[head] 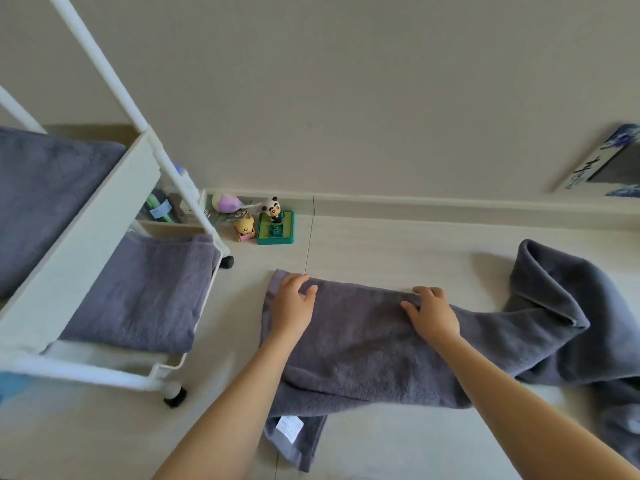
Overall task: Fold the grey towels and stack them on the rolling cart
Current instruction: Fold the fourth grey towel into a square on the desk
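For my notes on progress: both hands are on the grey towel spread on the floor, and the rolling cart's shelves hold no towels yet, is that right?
Not quite. Both the left hand and the right hand are on the grey towel on the floor, but the head view shows the rolling cart already holding folded towels on its shelves.

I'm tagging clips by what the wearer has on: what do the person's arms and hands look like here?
Both forearms are bare, with no sleeve in view. The left hand and right hand wear no gloves, and no rings, watch or bracelets show.
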